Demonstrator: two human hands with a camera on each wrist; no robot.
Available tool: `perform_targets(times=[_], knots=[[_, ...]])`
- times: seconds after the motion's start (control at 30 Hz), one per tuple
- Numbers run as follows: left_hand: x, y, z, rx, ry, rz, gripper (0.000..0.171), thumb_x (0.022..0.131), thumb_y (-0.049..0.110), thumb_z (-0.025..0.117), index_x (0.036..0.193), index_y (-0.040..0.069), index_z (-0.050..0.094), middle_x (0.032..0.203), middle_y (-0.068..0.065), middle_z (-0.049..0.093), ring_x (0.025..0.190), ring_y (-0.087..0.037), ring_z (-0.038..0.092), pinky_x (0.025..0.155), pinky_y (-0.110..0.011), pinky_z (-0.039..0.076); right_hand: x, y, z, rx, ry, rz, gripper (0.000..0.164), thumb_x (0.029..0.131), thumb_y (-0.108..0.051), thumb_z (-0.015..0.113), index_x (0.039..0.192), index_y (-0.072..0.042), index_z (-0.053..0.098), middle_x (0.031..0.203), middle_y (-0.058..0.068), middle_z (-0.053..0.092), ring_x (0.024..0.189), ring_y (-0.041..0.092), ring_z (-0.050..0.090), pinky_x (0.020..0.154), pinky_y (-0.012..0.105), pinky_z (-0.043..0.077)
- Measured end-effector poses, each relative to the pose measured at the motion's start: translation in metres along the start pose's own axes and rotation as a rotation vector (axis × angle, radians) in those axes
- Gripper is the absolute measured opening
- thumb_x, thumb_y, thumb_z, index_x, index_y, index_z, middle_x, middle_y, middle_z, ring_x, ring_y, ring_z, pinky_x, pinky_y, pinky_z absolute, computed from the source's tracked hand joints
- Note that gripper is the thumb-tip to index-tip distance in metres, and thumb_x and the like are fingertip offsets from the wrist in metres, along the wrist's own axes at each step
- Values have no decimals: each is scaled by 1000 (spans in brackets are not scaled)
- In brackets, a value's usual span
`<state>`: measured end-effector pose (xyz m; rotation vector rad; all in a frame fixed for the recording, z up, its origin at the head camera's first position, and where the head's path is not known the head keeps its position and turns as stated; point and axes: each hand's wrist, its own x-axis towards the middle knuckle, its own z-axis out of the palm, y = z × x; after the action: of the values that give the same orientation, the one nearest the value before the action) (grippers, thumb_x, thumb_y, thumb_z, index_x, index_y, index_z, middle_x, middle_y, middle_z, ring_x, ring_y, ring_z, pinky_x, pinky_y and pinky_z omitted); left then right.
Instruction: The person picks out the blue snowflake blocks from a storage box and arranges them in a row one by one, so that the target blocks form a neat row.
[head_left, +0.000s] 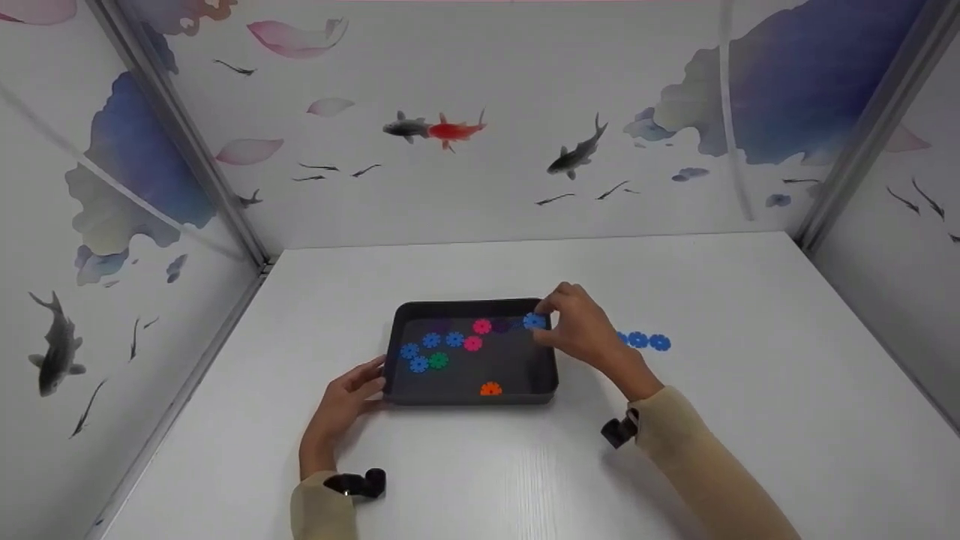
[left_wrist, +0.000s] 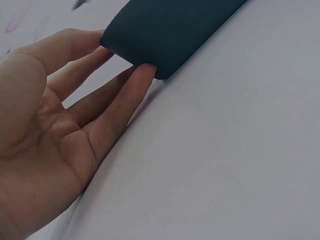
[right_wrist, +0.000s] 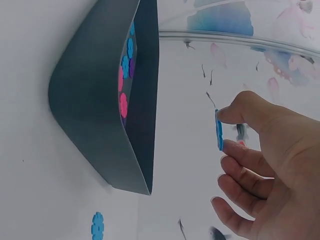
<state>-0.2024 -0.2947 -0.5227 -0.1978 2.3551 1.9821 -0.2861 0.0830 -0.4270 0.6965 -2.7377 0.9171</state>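
My right hand pinches a blue snowflake-shaped plastic disc between thumb and index finger, above the tray's far right corner. Its other fingers are bent and hold nothing. In the right wrist view the disc is seen edge-on. The dark rectangular tray lies on the table. Several blue discs are inside it, with pink discs, a green disc, an orange disc and dim purple ones. My left hand touches the tray's left side with extended fingers.
A short row of blue discs lies on the white table right of the tray, partly behind my right wrist. White panels with painted fish enclose the table at the back and sides. Black wrist cameras sit on both wrists.
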Motion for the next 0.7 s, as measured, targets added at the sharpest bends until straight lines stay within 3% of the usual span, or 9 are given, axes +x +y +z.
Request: perform_targets(times=[0.47,0.7], knots=[[2,0,-1,-36,2,2,46,99,14,63,144,14,55,147,-17,54,123,-27,59,95,-38,59,-20,25,-19,8,97,-35,28,79,-18,83,101,-3,74,101,13,63,99,30,58,84,43,57],[1,0,0,-30,-1,10,46,99,14,62,145,15,55,147,-17,54,124,-27,59,96,-40,59,-29,44,-25,40,127,18,30,78,-14,83,102,0,74,101,14,64,101,32,59,87,47,57]])
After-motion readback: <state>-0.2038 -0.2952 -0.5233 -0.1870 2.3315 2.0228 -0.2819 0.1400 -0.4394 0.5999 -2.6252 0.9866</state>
